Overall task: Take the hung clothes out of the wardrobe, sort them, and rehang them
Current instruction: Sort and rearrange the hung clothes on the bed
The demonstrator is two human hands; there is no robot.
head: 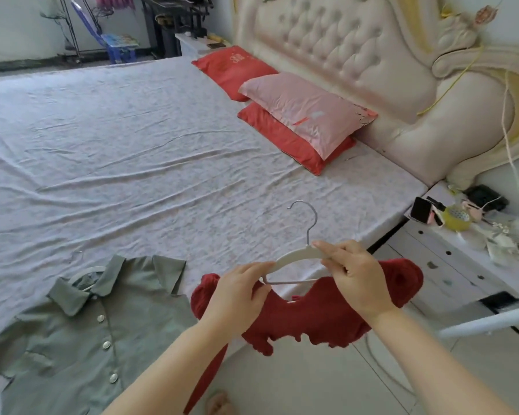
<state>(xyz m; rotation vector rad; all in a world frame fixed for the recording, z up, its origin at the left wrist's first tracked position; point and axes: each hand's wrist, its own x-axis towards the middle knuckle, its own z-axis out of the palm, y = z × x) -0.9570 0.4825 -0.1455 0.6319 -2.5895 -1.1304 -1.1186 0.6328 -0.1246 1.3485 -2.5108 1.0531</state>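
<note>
Left hand (240, 295) and right hand (354, 280) tight around white hanger (294, 256), red top (321, 316) just beneath

- A white hanger (294, 258) is gripped at either end by the left hand (240, 295) and the right hand (352, 275).
- A red garment (321, 316) is draped beneath it.
- A green buttoned shirt (87, 333) is laid flat on the bed (132, 160).
</note>
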